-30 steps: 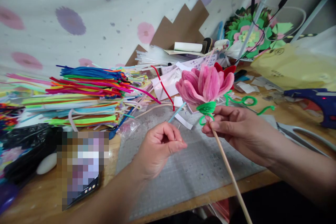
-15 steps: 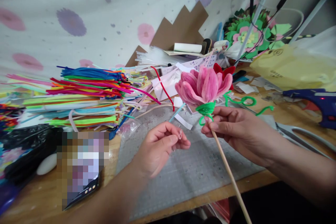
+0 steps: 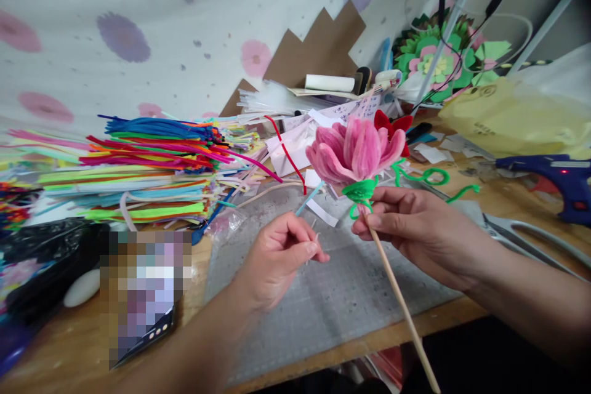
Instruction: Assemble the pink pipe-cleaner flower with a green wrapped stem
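Left hand (image 3: 279, 261) just tightens its pinch on a pale scrap (image 3: 317, 237), beside right hand (image 3: 406, 221) pinching the stick (image 3: 399, 295) under the pink flower (image 3: 357, 151), leaving that one-hand supported.

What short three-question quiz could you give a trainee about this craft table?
1. Multiple choice: which hand holds the wooden stick under the pink flower? A: the left; B: the right.
2. True or false: a hand is gripping the blue glue gun.
3. Fill in: the wrap just below the flower's petals is ____ in colour.

Key: 1. B, the right hand. 2. False; no hand touches the blue glue gun. 3. Green.
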Motion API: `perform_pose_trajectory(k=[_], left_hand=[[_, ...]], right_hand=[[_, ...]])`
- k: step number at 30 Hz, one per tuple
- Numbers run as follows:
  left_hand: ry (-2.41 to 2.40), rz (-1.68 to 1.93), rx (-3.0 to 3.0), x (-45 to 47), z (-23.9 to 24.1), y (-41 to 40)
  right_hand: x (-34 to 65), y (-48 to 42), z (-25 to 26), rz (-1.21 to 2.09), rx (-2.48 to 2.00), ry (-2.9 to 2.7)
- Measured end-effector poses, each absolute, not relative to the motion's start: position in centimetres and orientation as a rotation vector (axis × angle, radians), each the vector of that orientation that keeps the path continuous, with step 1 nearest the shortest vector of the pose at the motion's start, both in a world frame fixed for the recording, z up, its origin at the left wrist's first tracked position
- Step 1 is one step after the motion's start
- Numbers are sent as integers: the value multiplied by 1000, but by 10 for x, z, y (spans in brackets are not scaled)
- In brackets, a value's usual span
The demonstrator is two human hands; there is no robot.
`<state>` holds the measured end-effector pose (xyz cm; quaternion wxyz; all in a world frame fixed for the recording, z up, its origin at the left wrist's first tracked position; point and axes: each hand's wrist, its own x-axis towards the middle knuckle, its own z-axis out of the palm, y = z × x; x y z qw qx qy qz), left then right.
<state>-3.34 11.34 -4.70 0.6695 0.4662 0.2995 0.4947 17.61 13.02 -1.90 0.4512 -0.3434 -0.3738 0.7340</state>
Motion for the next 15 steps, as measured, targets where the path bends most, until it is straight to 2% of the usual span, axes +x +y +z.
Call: perform_pose_trajectory(k=[15], left_hand=[[695, 1009, 1015, -31, -42, 111]], right_hand=[[171, 130, -19, 1830, -840, -930]])
